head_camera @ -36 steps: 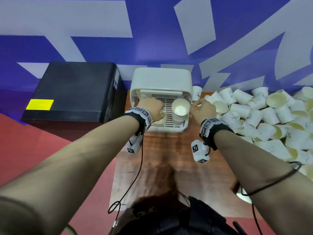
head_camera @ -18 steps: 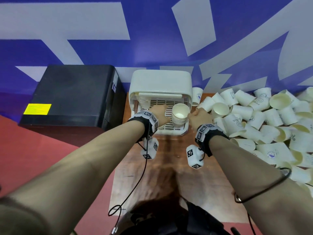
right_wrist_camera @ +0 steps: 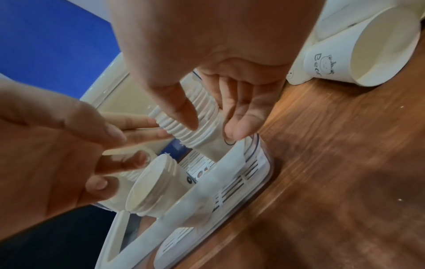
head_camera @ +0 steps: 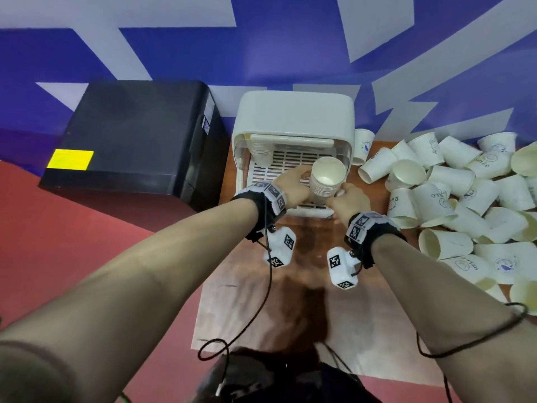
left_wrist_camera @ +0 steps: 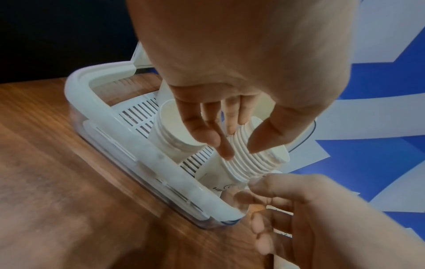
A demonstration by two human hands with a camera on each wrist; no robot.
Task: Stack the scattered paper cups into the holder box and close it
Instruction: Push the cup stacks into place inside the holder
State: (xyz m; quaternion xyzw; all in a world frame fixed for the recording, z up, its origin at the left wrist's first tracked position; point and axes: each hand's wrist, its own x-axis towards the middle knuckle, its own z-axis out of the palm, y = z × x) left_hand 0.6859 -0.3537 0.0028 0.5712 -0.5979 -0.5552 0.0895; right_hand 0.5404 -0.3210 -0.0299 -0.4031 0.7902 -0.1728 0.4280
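The white holder box (head_camera: 293,114) stands open at the back of the wooden table. A tall stack of nested paper cups (head_camera: 327,181) leans in its right side, over the slatted floor. My right hand (head_camera: 345,197) grips the stack low down, thumb and fingers (right_wrist_camera: 236,127) on opposite sides of it. My left hand (head_camera: 293,183) reaches in from the left, and its straight fingers (left_wrist_camera: 226,151) touch the stack's rims (left_wrist_camera: 253,156). A shorter cup stack (left_wrist_camera: 170,131) stands in the box to the left of the tall one. Its near rim (left_wrist_camera: 128,138) runs below both hands.
Several loose paper cups (head_camera: 453,193) lie scattered over the table's right half, one printed "Bear" (right_wrist_camera: 345,54) close to my right hand. A black box (head_camera: 139,135) sits left of the holder. Bare wood (head_camera: 261,301) lies in front, with a blue-and-white wall behind.
My left hand moved right, from the shorter stack to the tall one. My right hand came in from the right and took hold of the tall stack.
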